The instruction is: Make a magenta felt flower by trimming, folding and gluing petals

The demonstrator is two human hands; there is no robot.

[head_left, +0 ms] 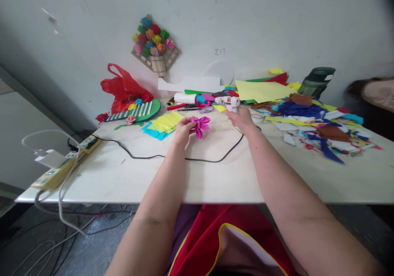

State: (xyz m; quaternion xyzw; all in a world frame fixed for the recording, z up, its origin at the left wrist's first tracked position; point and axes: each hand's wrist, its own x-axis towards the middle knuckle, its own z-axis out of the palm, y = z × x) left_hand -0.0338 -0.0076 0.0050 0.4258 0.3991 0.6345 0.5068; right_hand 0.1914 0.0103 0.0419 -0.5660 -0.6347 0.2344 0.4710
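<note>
My left hand [184,129] pinches a magenta paper flower [201,126] with several pointed petals, held a little over the white table [123,185]. To its right, my right hand [241,120] is closed around a white hot glue gun [229,102]; part of the handle is hidden by the fingers. A gap separates the gun from the flower. Close to my left hand lie yellow crepe paper pieces [166,121] and light blue paper pieces [155,132]. A black cord [209,160] runs across the table below both hands to my right wrist.
At the left edge, a yellow power strip [58,175] carries a white charger [51,159]. A red plastic bag [121,89] stands behind a green board [150,111]. Paper scraps [334,132] and a dark green bottle [317,81] lie right. A flower bouquet craft [156,42] hangs on the wall.
</note>
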